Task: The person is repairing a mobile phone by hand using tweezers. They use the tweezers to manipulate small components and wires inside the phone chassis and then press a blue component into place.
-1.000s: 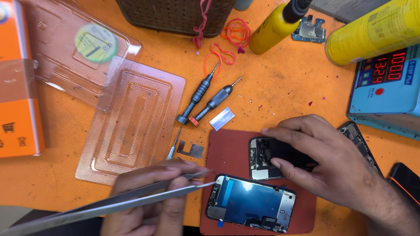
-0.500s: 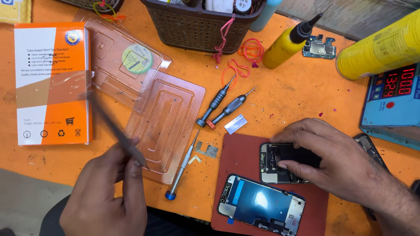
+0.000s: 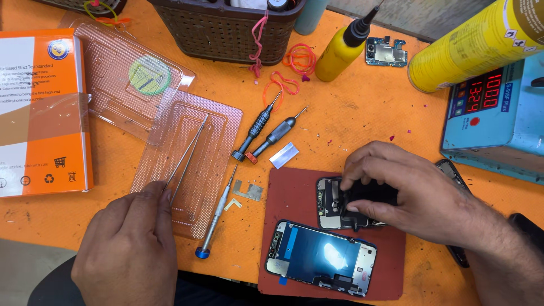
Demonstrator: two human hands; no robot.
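Tweezers (image 3: 187, 152) lowered; 3 screwdrivers (image 3: 256, 128), 2 hands (image 3: 408, 190).

Orange-white box (image 3: 42, 110) far left; red-digit display (image 3: 480, 93) right; detached phone screen (image 3: 320, 258) below.

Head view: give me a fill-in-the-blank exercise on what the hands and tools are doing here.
1. The left hand holds ___ over the clear tray.
2. The right hand presses on the opened phone, which lies on a ___ mat.
3. The screen lies ___ the opened phone on the mat.

Missing words: tweezers; red; below
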